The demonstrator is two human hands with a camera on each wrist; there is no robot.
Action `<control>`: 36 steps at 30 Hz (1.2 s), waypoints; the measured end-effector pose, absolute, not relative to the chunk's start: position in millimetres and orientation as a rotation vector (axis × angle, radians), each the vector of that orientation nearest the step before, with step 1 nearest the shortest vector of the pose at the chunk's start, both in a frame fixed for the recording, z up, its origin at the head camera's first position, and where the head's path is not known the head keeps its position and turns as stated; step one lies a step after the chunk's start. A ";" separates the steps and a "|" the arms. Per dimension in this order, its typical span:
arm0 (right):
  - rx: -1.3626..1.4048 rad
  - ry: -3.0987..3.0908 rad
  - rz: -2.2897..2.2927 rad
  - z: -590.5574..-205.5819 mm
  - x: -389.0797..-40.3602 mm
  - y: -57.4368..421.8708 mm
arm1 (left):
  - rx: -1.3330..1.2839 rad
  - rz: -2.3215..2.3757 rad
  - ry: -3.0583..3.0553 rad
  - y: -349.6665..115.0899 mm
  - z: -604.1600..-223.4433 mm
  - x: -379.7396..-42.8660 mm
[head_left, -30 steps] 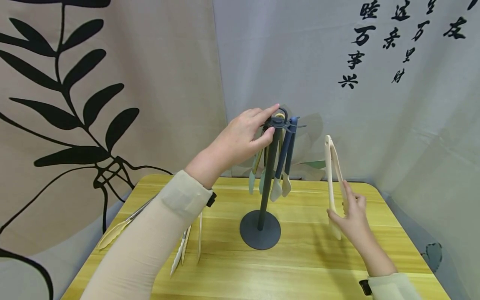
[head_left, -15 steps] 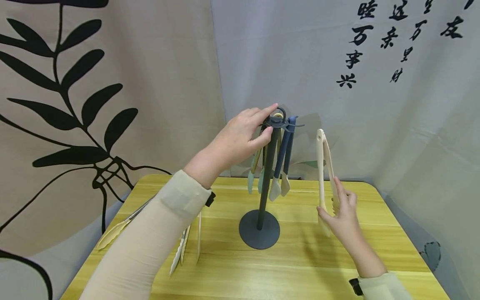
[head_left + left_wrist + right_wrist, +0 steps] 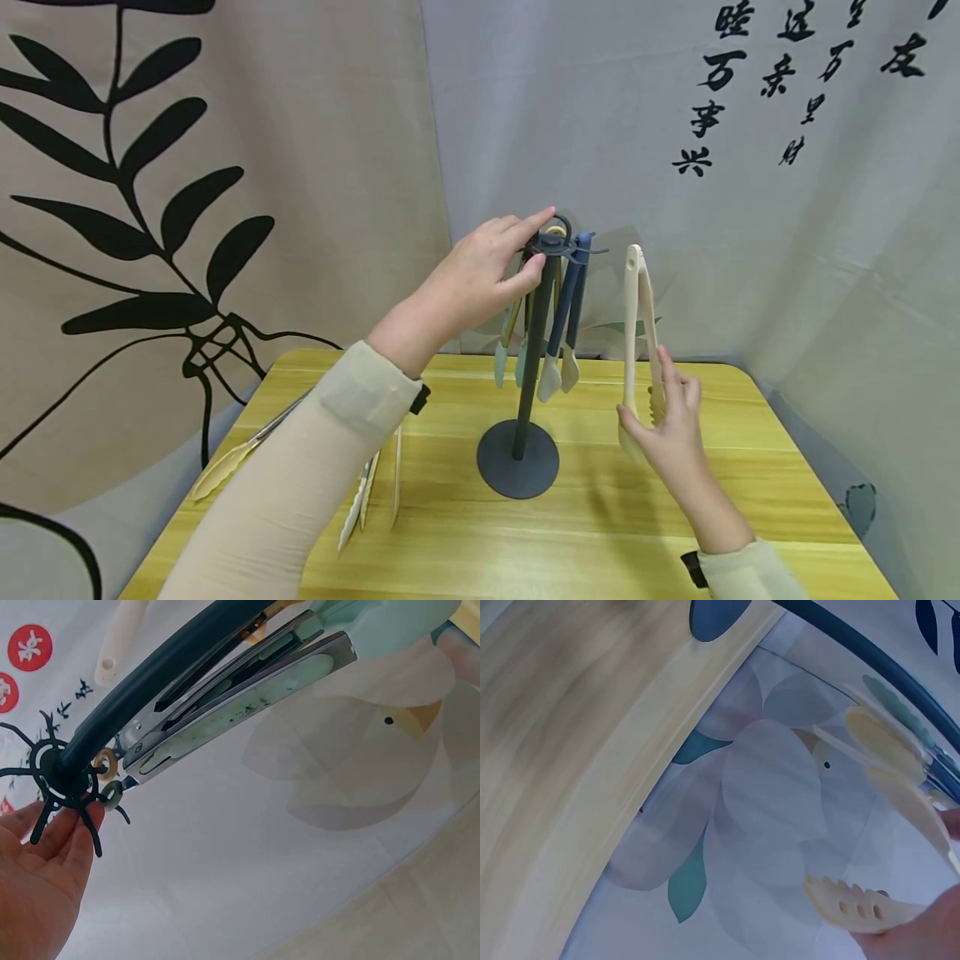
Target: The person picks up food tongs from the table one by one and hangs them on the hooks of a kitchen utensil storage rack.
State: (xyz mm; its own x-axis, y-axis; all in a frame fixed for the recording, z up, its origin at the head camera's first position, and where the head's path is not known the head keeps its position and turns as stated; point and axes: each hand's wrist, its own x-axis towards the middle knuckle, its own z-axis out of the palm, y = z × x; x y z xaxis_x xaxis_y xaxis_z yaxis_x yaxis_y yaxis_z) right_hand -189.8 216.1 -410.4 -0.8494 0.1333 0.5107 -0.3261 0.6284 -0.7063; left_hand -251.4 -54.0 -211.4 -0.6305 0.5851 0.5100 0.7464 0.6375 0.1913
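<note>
One left hand (image 3: 486,268) is gripping a dark-grey round-based stand (image 3: 533,367); right hand (image 3: 670,427), at its three o'clock, is pinching cream V-shaped tongs (image 3: 631,321).

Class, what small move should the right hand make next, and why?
Probably carry the cream tongs left and line up their top hole with a bare prong of the rack. The right hand holds them roughly upright, apart from the rack; the left hand holds the rack's top, where blue-handled tongs hang.
</note>
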 end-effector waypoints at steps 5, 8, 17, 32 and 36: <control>0.154 -2.285 1.148 -409.2 -190.0 211.9 | -1.051 -0.541 -2.454 -53.7 -211.2 -250.9; 0.163 -2.260 1.154 -408.7 -190.2 209.1 | -1.054 -0.541 -2.452 -53.2 -211.2 -250.6; 0.164 -2.218 1.170 -405.6 -190.7 200.3 | -1.058 -0.539 -2.434 -52.8 -212.1 -250.4; 0.244 -2.141 1.161 -402.0 -192.4 190.6 | -1.029 -0.488 -2.430 -50.2 -211.9 -248.2; 0.281 -2.119 1.138 -399.9 -191.7 187.0 | -0.989 -0.447 -2.451 -48.5 -210.4 -246.2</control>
State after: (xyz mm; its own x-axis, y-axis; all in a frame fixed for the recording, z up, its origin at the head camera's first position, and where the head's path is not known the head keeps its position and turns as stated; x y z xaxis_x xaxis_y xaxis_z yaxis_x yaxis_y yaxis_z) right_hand -191.7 187.0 -399.9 -0.7284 0.1322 0.6723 -0.4876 0.5893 -0.6442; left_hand -246.2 -48.5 -210.4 -0.6374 0.5652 0.5237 0.7136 0.6894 0.1245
